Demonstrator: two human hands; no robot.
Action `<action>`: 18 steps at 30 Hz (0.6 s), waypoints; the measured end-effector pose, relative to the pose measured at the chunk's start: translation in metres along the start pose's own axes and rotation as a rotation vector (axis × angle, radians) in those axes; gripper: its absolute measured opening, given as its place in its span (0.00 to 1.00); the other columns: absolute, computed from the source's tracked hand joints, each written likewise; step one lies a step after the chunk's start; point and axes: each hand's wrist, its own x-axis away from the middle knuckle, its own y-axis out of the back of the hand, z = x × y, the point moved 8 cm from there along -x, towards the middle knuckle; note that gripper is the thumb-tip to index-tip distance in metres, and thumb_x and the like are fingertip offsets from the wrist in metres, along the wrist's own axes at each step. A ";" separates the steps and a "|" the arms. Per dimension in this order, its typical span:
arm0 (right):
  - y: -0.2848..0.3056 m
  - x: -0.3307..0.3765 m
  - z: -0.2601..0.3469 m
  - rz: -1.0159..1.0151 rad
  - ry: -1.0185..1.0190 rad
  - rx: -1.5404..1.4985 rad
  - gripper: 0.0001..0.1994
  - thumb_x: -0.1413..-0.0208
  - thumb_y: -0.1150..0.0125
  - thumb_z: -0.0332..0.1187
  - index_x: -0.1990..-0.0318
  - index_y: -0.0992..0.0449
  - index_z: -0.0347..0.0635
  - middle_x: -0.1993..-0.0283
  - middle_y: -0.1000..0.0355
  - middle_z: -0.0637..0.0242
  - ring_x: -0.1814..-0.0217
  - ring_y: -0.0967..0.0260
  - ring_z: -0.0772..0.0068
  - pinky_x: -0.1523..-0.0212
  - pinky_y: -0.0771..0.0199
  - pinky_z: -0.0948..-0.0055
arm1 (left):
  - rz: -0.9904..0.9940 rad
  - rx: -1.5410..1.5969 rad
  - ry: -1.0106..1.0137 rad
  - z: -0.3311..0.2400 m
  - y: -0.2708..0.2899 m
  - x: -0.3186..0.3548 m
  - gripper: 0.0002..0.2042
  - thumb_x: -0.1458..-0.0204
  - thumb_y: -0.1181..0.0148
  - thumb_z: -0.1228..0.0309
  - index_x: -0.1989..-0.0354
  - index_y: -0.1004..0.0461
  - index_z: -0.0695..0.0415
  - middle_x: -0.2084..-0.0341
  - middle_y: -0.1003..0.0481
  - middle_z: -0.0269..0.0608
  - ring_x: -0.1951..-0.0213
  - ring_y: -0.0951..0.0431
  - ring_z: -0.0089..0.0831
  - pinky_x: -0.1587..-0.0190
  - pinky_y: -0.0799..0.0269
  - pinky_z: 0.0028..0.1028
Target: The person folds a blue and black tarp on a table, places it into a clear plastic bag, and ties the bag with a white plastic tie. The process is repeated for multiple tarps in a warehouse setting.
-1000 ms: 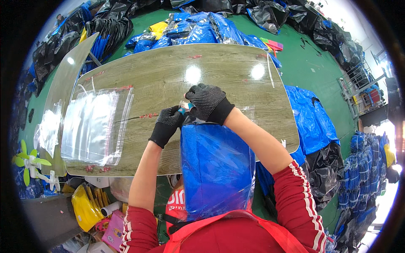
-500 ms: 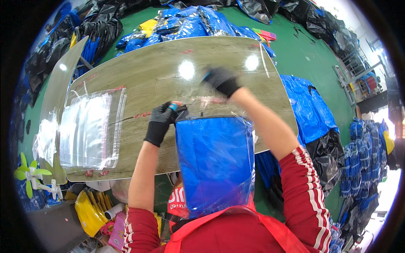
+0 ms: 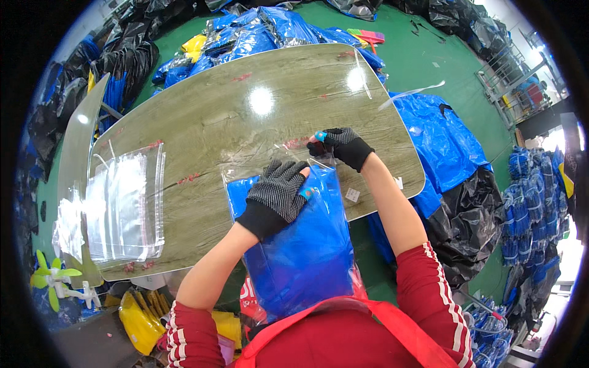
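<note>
A folded blue item [image 3: 300, 264] lies inside a clear plastic bag [image 3: 351, 245], its far end on the table and its near end against my body. My left hand [image 3: 273, 199], in a black dotted glove with bare fingertips, rests flat on the bag's upper part, fingers stretched out. At the bag's far edge, my right hand [image 3: 343, 147] is closed, pinching the clear plastic flap; the exact grip is partly hidden. Blue tape wraps a digit on each hand. A thin clear strip [image 3: 420, 91] hangs in the air past the table's right edge.
The wood-patterned table [image 3: 202, 122] carries a stack of clear bags [image 3: 126, 202] at left and a small white label [image 3: 352, 194] at right. Beyond it lie blue wrapped packages [image 3: 251, 40]. Blue sheeting [image 3: 438, 141] is at right, a green fan [image 3: 52, 276] at lower left.
My left hand has moved from the bag's far left corner onto its top. My right hand has come back toward the bag's edge. The clear strip now appears at right.
</note>
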 end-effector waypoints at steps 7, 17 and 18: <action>-0.067 0.086 0.063 0.183 0.545 0.890 0.10 0.45 0.38 0.36 0.61 0.20 0.42 0.56 0.22 0.58 0.51 0.25 0.60 0.47 0.28 0.66 | 0.068 0.093 0.105 0.026 -0.033 0.007 0.18 0.41 0.53 0.60 0.48 0.27 0.54 0.50 0.26 0.46 0.47 0.29 0.45 0.42 0.35 0.38; -0.118 0.060 0.071 -0.014 0.218 1.414 0.29 0.57 0.35 0.50 0.51 0.28 0.40 0.62 0.25 0.53 0.61 0.26 0.52 0.61 0.26 0.56 | -0.172 -0.022 0.278 0.080 0.007 0.061 0.13 0.43 0.50 0.67 0.55 0.26 0.59 0.55 0.25 0.49 0.52 0.26 0.46 0.49 0.30 0.39; -0.131 0.049 0.084 -0.117 0.323 1.449 0.30 0.56 0.35 0.48 0.48 0.30 0.39 0.61 0.26 0.53 0.59 0.26 0.52 0.61 0.26 0.56 | -0.176 0.001 0.327 0.088 0.005 0.066 0.13 0.43 0.50 0.67 0.55 0.26 0.59 0.56 0.25 0.49 0.52 0.26 0.47 0.50 0.30 0.38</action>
